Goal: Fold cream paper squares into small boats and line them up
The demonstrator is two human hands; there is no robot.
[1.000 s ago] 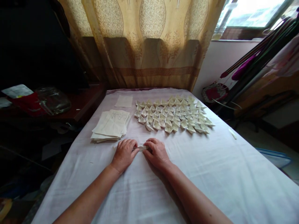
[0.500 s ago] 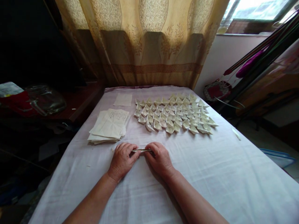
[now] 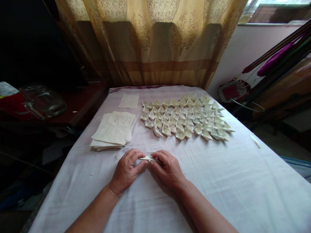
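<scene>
Between my two hands is a small folded piece of paper (image 3: pixel 147 158), seen nearly edge-on. My left hand (image 3: pixel 126 168) pinches its left end between thumb and fingers. Its right end is gripped by my right hand (image 3: pixel 168 169), the thumb underneath and the fingers on top. Beyond my right hand, several rows of folded paper boats (image 3: pixel 181 121) stand close together on the cloth. A stack of creased square sheets (image 3: pixel 113 129), the top one with handwriting, lies beyond my left hand. Behind that stack rests a single square sheet (image 3: pixel 128 101).
A white cloth (image 3: pixel 218 181) covers the table. A white strip (image 3: pixel 255 141) lies near its right edge. On a dark red side table at left are a glass jar (image 3: pixel 45 102) and a red packet (image 3: pixel 12 103). A patterned curtain (image 3: pixel 155 45) hangs behind.
The folded paper has tilted, showing more of its pale upper face, and my hands have shifted slightly. The whole view has moved a little, with the boats appearing further right.
</scene>
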